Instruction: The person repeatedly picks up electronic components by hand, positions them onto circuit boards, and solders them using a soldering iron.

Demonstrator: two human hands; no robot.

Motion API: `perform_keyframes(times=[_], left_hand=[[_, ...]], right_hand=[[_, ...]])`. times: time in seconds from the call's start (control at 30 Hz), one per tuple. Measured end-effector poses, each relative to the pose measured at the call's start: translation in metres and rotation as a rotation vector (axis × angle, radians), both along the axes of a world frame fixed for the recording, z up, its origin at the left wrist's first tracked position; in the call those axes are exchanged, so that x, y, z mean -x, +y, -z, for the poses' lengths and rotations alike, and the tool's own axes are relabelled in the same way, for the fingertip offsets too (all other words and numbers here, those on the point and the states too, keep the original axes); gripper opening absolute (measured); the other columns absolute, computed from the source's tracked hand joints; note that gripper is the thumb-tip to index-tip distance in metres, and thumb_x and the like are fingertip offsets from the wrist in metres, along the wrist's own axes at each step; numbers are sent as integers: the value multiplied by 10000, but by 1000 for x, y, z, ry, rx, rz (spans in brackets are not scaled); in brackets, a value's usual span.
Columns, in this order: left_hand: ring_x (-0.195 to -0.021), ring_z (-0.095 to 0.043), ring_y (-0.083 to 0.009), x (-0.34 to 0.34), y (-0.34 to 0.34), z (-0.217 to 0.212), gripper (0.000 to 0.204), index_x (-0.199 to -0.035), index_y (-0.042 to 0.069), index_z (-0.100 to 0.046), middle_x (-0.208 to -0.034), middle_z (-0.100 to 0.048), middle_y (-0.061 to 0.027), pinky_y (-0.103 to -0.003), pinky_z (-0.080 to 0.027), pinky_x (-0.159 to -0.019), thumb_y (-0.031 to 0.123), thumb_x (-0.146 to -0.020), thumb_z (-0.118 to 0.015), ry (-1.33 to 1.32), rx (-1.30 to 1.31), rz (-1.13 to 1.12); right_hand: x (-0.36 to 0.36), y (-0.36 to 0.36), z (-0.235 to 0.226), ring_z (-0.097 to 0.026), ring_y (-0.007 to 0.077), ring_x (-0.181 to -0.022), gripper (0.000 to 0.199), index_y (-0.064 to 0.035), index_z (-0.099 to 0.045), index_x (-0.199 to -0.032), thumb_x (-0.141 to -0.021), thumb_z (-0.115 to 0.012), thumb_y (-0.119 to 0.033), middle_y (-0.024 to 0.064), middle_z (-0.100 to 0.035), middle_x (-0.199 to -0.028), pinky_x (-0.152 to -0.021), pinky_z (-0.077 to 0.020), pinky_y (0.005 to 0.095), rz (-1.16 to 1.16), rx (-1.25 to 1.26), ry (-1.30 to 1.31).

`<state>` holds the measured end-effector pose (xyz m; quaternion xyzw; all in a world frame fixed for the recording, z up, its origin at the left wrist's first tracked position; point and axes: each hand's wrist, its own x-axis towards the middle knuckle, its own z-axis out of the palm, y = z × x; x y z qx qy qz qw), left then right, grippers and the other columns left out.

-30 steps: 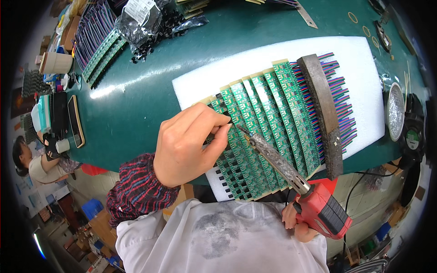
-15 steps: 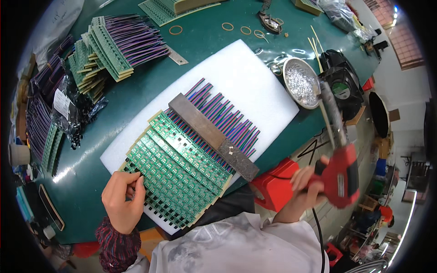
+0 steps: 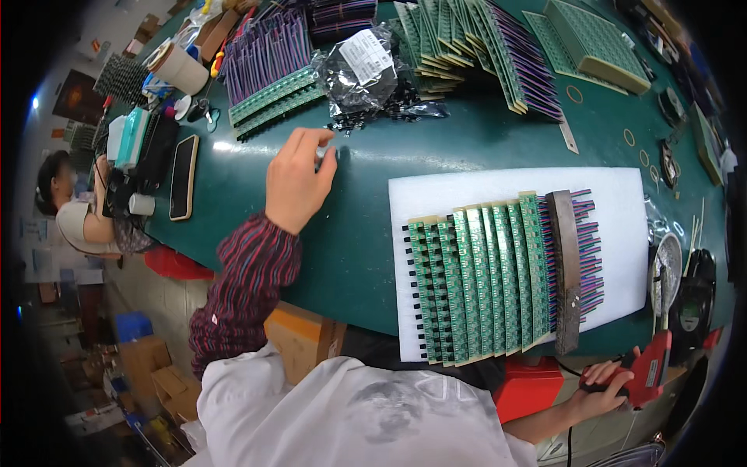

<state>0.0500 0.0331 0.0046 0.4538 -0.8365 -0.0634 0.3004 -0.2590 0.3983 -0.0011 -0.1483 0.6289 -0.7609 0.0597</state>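
Note:
My left hand hovers over the green table, fingers curled with thumb and index apart. Beyond its fingertips, small black components spill from a dark plastic bag with a white label. At the lower right, my right hand grips a red soldering gun whose metal barrel points up at a round dish of silvery bits. Between my hands, rows of green circuit boards lie on a white foam sheet. Black parts line their left edge, and a dark metal bar presses across their coloured wires.
Wired board stacks and more boards fill the far side. A phone lies left, near a paper cup. Right stands a black fan; a red stool is below the table edge. Another person sits far left.
The view has swung left. My left hand has left the boards' edge for the loose black components. The soldering gun has moved, its barrel now at the dish.

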Motion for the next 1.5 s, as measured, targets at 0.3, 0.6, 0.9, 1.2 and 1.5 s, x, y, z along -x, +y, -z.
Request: perform_keyframes(times=[0.3,0.6,0.9,1.2,1.5], left_hand=[[-696,-627,-238,12,-32,0,118,-861,-3,-645,-765,-616,-109,-352,-497,-628,90,-802,-688,-223,-8,81],[-716,-631,-385,25,-53,-19,148,-732,-13,-606,-758,-637,-184,-479,-505,-641,128,-778,-599,-554,8,176],[-578,-524,-169,57,127,-71,192,-819,21,-650,-733,-583,-59,-280,-434,-494,54,-638,-703,109,-373,1151],[-595,-542,-176,78,156,-46,220,-918,-93,-668,-805,-622,-121,-260,-419,-476,62,-766,-702,383,-88,1247],[-639,-521,-149,70,160,-45,283,-878,-69,-640,-819,-585,-92,-236,-368,-461,101,-652,-650,211,115,1157]], right_hand=[[-27,2,-9,-326,80,-413,533,16,-346,-1369,-1009,-489,-350,-7,-345,-554,-416,-319,242,-46,-3,-21],[-56,-7,-6,-318,85,-379,641,79,-306,-1363,-992,-490,-410,-4,-345,-529,-383,-321,238,-270,45,13],[-97,-32,-20,-477,143,-427,718,-36,-293,-1373,-856,-734,-269,104,-584,-673,-405,-383,255,-731,-29,-253],[-85,-40,-27,-638,159,-827,684,15,-355,-1281,-714,-731,82,144,-657,-926,-799,-517,311,-1074,34,-541],[-92,-37,-24,-596,128,-691,351,25,-568,-1033,-737,-748,-33,86,-640,-807,-686,-489,273,-832,-263,-309]])
